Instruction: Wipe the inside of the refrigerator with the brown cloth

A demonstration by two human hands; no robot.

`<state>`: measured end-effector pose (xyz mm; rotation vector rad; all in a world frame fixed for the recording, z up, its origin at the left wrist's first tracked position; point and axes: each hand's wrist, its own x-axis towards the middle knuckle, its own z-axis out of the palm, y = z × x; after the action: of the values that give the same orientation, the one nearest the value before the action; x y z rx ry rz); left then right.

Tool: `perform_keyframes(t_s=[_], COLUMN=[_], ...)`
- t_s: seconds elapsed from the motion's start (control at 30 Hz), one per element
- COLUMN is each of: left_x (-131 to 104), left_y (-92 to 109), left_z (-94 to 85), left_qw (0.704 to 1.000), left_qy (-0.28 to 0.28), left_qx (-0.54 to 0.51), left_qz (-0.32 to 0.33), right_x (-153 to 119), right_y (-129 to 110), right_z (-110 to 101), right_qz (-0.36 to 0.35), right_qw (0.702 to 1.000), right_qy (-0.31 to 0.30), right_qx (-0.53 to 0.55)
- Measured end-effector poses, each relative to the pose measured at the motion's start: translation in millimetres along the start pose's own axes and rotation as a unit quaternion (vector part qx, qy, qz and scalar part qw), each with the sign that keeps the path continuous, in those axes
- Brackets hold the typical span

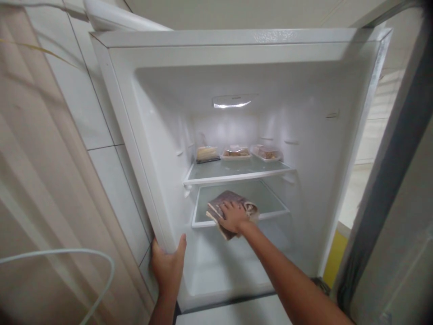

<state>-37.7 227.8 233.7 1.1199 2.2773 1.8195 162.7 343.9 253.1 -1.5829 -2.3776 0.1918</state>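
Observation:
An open white fridge (135, 149) fills the view, lit inside. My right hand (233, 215) presses a folded brown cloth (227, 200) flat on the front of the lower glass shelf (270, 201). My left hand (168, 266) grips the fridge's left front edge low down, thumb inside the cabinet. On the upper glass shelf (237, 170) stand three food containers at the back: a wrapped block (206, 153), a tray (236, 153) and a clear box (266, 153).
The fridge door (389, 180) stands open at the right. A tiled wall (84, 113) lies left of the fridge, with a beige curtain (34, 180) and a white cable (84, 257) in front. A yellow object (333, 259) shows beyond the door.

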Motion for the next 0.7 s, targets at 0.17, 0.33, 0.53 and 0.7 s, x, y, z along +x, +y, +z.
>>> perform_keyframes(t_s=[0.17, 0.33, 0.53, 0.7], left_x=[0.3, 0.1, 3.5, 3.8], left_y=[2.9, 3.2, -5.7, -5.0], left_z=[-2.4, -3.1, 1.4, 1.0], left_qw=[1.0, 0.999, 0.999, 0.999], left_qy=[-0.011, -0.023, -0.009, -0.01], left_qx=[-0.014, -0.016, -0.006, 0.001], left_qz=[-0.01, -0.027, -0.031, -0.034], right_x=[50.9, 98.6, 120.2, 87.2], right_y=[-55.5, -23.1, 66.5, 139.7], right_z=[19.6, 15.2, 0.5, -12.0], right_qz=[-0.088, -0.082, 0.02, 0.119], right_qw=[0.995, 0.996, 0.999, 0.987], right_qy=[-0.034, -0.026, 0.023, 0.093], right_qx=[0.018, 0.008, -0.016, -0.049])
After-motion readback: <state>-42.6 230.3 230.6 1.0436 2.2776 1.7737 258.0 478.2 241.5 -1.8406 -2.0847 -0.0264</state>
